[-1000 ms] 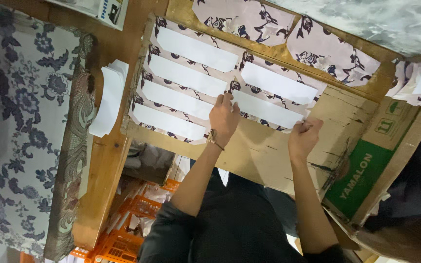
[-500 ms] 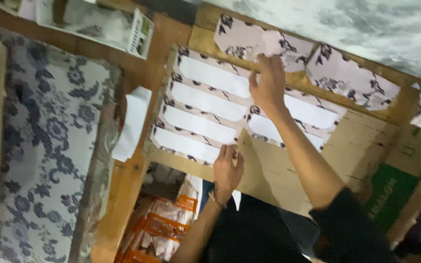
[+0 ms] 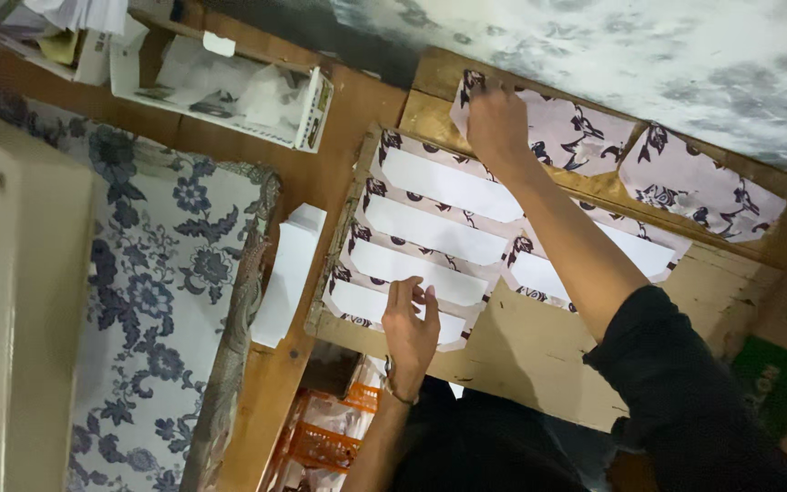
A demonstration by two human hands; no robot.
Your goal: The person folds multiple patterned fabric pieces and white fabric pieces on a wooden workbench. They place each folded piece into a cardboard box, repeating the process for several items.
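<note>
On the wooden board [image 3: 539,364], rows of patterned paper pieces [image 3: 430,237] with white flaps are lying overlapped, so most of the laying-out looks done. Right hand [image 3: 495,123] is reaching up to 12 o'clock, fingers closing on a patterned piece [image 3: 557,128] off the stack there. Left hand [image 3: 409,330] is pressing flat, fingers together, at 6 o'clock. Another patterned piece [image 3: 703,182] is waiting at 2 o'clock.

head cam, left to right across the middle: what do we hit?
Floral cloth → stack of white paper → left hand resting on the overlapped patterned paper sheets → cardboard board → right arm's black sleeve → green box.
</note>
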